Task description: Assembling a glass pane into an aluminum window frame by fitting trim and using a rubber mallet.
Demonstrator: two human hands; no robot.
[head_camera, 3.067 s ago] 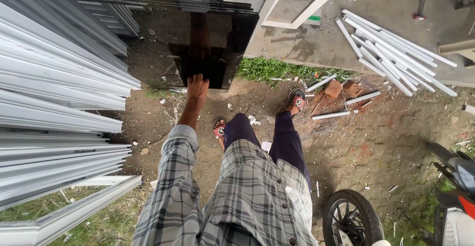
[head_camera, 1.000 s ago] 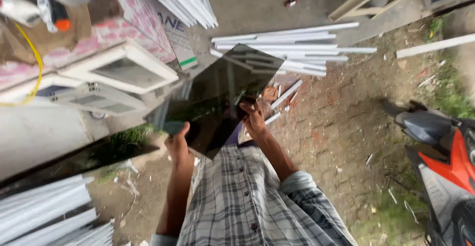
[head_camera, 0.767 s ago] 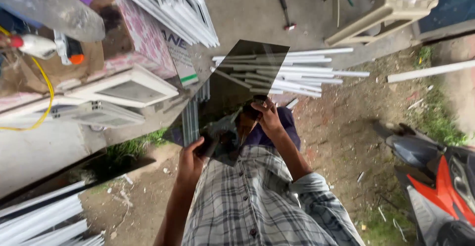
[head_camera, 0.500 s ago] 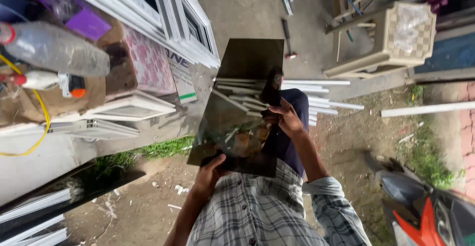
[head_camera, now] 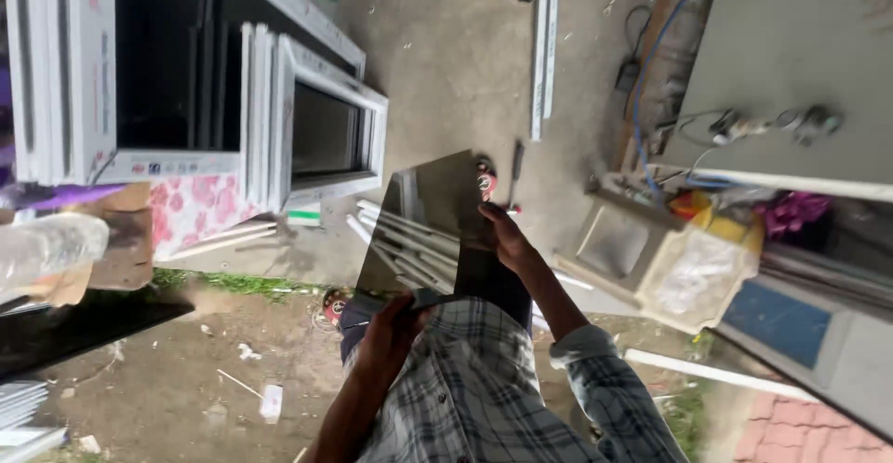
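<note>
Left hand (head_camera: pixel 391 319) is gripping the bottom edge of the dark glass pane (head_camera: pixel 430 226), right hand (head_camera: pixel 500 237) is closing on its right edge, holding it at chest height. White window frames (head_camera: pixel 279 119) are leaning beyond, left.

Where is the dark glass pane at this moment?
In the head view, centre frame: the dark glass pane is held between the left hand at its lower edge and the right hand at its right edge, right of the white window frames.
</note>
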